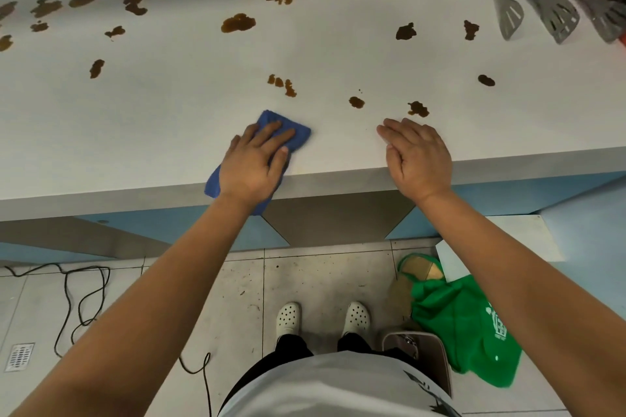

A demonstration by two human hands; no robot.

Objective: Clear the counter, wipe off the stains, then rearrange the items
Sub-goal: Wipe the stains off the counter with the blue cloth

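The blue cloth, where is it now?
The blue cloth lies at the counter's near edge, left of centre, under the left hand, partly hanging over.

Cloth [291, 132] on counter [169, 132] (L of stains [418, 108])

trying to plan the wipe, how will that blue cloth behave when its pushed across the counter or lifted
The blue cloth is probably floppy: its near end droops over the counter edge. Pushed flat under the left hand, it likely slides easily on the smooth surface, though it may bunch at the front. Lifted, it would likely hang limp and feel light.
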